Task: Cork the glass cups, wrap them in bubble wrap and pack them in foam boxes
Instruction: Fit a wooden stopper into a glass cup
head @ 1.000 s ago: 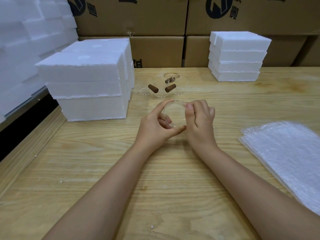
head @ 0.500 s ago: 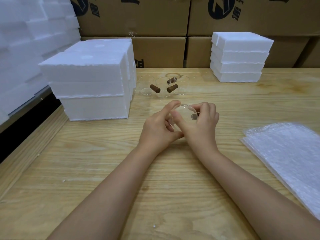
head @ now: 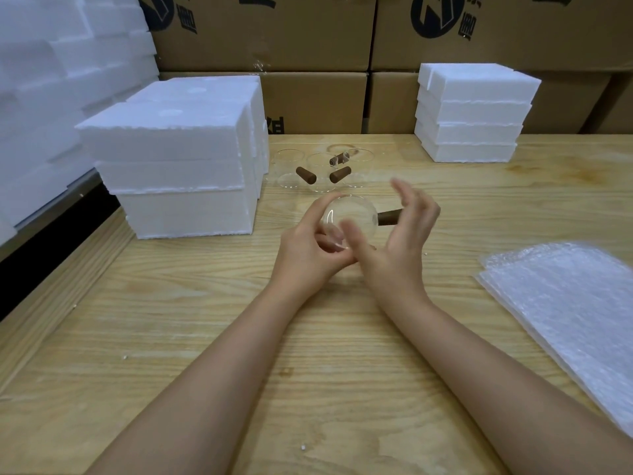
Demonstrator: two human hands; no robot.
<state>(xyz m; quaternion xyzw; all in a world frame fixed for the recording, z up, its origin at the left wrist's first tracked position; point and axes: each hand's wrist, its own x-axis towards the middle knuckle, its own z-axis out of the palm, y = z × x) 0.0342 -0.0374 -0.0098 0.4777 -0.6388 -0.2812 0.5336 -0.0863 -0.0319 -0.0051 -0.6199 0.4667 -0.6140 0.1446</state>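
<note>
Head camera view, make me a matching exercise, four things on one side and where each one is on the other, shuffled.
Things: 1 glass cup; 2 bubble wrap; 3 cardboard boxes; 4 large foam boxes.
Places: A behind the table; B in the left hand; C stacked on the table's left side; D at the table's right edge.
Pairs: 1-B, 2-D, 3-A, 4-C.

clear glass cup, brown cork pointing right
</note>
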